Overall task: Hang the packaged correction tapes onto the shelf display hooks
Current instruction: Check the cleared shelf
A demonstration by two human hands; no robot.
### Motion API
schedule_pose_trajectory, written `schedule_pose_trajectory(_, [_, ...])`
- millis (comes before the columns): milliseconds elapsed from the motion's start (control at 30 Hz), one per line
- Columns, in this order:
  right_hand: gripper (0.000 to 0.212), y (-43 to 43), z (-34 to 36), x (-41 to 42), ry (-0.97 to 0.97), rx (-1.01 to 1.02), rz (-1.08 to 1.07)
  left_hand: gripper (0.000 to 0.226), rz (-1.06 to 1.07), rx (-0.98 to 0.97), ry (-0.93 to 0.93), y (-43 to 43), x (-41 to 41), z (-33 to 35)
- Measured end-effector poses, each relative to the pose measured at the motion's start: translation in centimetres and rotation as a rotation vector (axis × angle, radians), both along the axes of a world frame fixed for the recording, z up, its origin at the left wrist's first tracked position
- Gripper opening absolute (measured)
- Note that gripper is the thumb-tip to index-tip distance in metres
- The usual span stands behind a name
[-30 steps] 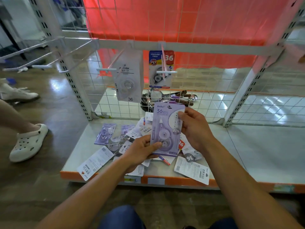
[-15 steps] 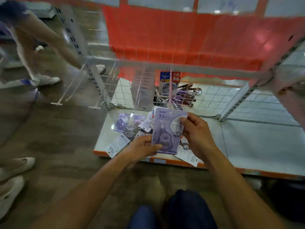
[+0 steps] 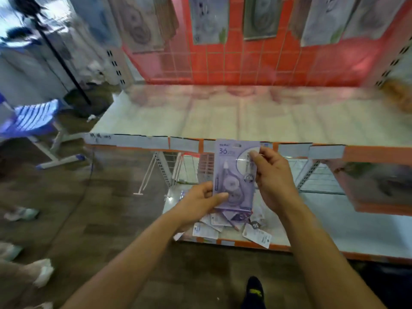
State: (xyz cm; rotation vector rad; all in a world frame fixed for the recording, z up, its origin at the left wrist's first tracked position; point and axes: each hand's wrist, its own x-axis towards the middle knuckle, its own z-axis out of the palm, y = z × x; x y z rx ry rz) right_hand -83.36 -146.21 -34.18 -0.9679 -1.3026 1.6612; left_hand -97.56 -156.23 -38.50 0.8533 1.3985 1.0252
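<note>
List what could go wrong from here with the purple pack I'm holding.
1. The left hand and right hand pinch the purple pack only at its edges; it may slip into the loose packs below.
2. The pack's top sits level with the upper shelf edge; raising it could snag there.
3. A white pack lies at the front lip of the lower shelf and might be knocked to the floor.

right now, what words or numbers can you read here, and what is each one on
"36": on the purple package held by the left hand and right hand.
"36": upside down, on a dark round tag among the loose packages on the lower shelf.
Brand line atop the purple package: too blurred.
Handwriting on the upper shelf edge: unreadable.
Hanging packages up top: blurred, unreadable.
</note>
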Motion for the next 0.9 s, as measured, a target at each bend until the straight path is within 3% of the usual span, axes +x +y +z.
schedule_pose_trajectory(400, [0.019,6.8,11.3,0.8,0.149,0.143,0.025,0.021,0.12,0.244,0.086,6.7,2.0,12.9])
schedule_pose_trajectory(667, [0.02,9.9,12.9,-0.1,0.277,0.156,0.087,0.016,0.225,0.346,0.14,8.9,2.6,14.4])
schedule_pose_trajectory(900, [0.023,10.5,14.0,-1.5,0.285,0.183,0.028,0.017,0.192,0.411,0.074,10.5,1.2,15.4])
